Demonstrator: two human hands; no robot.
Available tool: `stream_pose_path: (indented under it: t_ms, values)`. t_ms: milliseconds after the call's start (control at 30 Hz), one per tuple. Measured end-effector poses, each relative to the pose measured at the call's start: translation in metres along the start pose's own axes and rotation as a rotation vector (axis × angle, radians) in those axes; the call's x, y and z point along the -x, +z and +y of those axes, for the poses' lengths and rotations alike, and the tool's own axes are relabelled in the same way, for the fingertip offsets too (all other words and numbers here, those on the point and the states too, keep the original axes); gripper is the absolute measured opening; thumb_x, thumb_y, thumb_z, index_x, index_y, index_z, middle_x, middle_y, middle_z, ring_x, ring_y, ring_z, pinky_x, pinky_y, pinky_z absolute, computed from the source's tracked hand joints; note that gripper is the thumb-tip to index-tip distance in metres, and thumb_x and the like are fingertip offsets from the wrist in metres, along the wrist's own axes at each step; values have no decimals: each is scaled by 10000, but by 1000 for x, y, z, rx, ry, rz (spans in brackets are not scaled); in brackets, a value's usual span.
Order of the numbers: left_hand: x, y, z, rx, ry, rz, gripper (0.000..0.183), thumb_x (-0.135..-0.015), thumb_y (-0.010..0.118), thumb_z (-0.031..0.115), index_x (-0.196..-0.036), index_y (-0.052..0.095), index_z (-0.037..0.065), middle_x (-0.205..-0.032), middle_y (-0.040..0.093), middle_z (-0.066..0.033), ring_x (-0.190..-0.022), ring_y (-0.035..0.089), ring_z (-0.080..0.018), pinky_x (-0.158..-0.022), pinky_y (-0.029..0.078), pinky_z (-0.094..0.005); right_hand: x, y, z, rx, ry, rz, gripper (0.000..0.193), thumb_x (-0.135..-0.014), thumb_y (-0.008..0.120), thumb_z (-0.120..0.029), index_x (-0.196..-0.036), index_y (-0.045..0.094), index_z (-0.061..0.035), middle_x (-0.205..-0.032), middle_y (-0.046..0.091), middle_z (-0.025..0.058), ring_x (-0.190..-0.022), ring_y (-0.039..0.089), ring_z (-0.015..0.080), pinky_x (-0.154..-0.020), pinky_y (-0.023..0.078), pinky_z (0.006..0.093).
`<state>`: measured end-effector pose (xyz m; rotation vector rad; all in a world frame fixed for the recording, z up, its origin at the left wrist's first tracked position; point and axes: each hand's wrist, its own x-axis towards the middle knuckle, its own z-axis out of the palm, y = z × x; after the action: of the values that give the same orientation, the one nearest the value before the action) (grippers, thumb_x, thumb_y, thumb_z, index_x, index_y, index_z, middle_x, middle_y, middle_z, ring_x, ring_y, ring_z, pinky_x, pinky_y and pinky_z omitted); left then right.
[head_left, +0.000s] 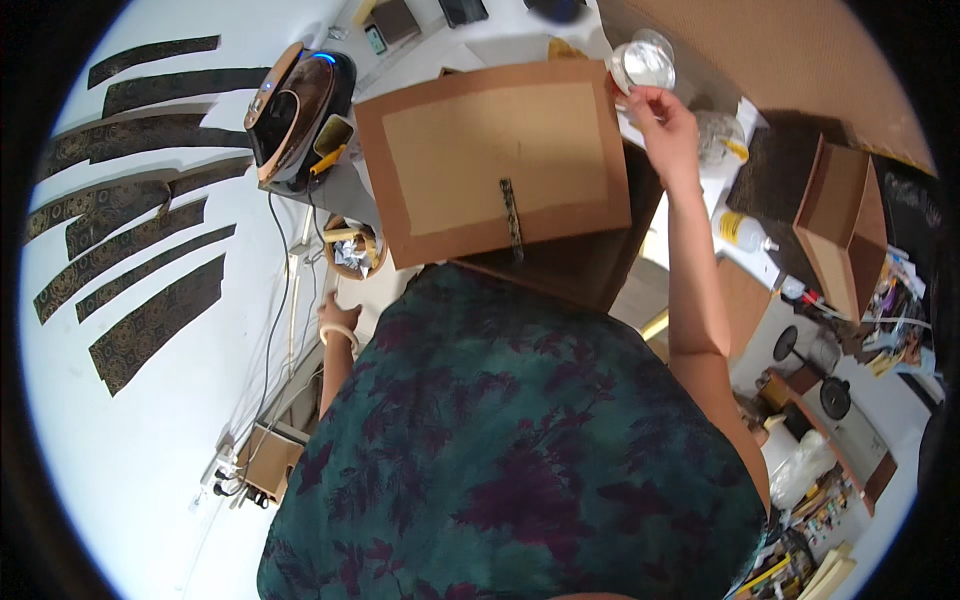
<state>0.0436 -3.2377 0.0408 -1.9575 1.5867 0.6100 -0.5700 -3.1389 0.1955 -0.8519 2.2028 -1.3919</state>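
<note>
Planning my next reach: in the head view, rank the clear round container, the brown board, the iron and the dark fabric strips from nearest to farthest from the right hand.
From the right hand:
1. Clear round container, at its fingertips, just above.
2. Brown board, directly to its left.
3. Iron, past the board's left edge.
4. Dark fabric strips, far left on the white surface.

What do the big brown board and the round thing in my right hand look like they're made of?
The board looks like matte cardboard or paperboard: flat, dull brown, with a paler tan panel in its middle. The round thing held by the right hand looks like clear glossy plastic or glass: it is see-through and catches bright glare. Which of the two, I cannot tell.
</note>
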Motion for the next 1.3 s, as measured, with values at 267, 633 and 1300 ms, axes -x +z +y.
stream_pose_path:
  t_ms: [267,633,1300]
  values:
    - [-55,-33,47,414,661,261,549,-825,777,350,-1208,669,-29,-1143,682,-264,-1102,649,-395,-970,503,-447,131,83,-33,132,-154,-94,150,-832,784,-153,-899,702,-47,-902,678,85,-819,680,255,-736,547,368]
    - [43,-107,162,1020,758,-69,408,-1011,613,348,-1049,690,-51,-941,682,-64,-890,574,-133,-819,454,-281,131,112,-44,339,-88,-111,301,-723,867,-229,-801,631,-60,-833,627,87,-787,654,292,-700,509,418]
    - [29,-106,170,1273,643,-189,206,-994,646,208,-1108,667,37,-960,645,-12,-786,573,-108,-720,497,-283,196,100,-49,224,-448,-122,170,-767,825,-175,-873,729,-83,-873,627,52,-857,628,246,-765,511,374]
